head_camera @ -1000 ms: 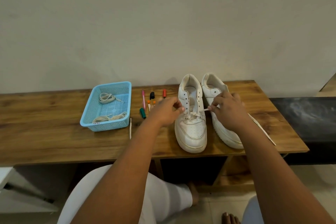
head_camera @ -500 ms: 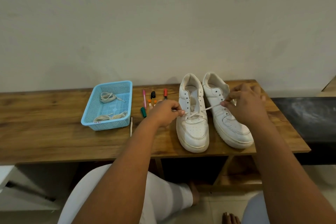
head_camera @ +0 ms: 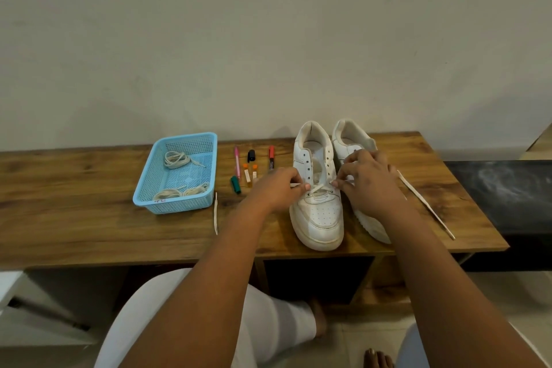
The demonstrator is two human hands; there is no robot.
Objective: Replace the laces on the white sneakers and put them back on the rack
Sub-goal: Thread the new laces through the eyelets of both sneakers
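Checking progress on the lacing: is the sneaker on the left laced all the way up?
No, the sneaker has lace only through its lowest eyelets.

Both forearms [head_camera: 209, 287] are bare, with no sleeves, watch or rings showing on either hand [head_camera: 276, 191]. White trousers [head_camera: 268, 326] cover the legs below the desk [head_camera: 74, 218]. The feet [head_camera: 378, 358] are bare.

Soft, even indoor light, faint shadows on the wall [head_camera: 268, 39], slight wide-angle bowing at the edges, mild softness overall.

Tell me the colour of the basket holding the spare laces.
Light blue; the basket shows best in the head view.
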